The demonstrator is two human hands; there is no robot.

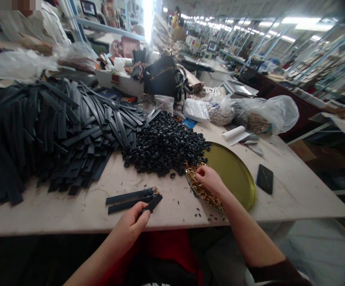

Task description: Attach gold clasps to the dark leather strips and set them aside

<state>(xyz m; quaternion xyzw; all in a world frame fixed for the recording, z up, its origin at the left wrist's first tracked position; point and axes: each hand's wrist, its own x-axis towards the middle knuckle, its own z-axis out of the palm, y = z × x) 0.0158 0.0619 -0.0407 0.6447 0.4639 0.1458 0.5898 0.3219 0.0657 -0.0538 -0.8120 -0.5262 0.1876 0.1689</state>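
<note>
My left hand (135, 219) grips a short black strap (155, 202) near the table's front edge, its free end pointing up and right. Just behind it lie black straps (129, 196) fitted with gold buckles (155, 190). My right hand (209, 179) reaches over the gold-coloured round tray (234, 171), fingers pinched together at the heap of gold buckles (203, 190) along its left side. Whether a buckle is between those fingers is too small to see. Beyond my hands rises a pile of small black loops (166, 145).
A big heap of black straps (79, 131) covers the table's left. A phone (264, 178) lies right of the tray. Behind stand a black bag (162, 75) and plastic-wrapped bundles (222, 111). Another person (38, 28) works at the far left.
</note>
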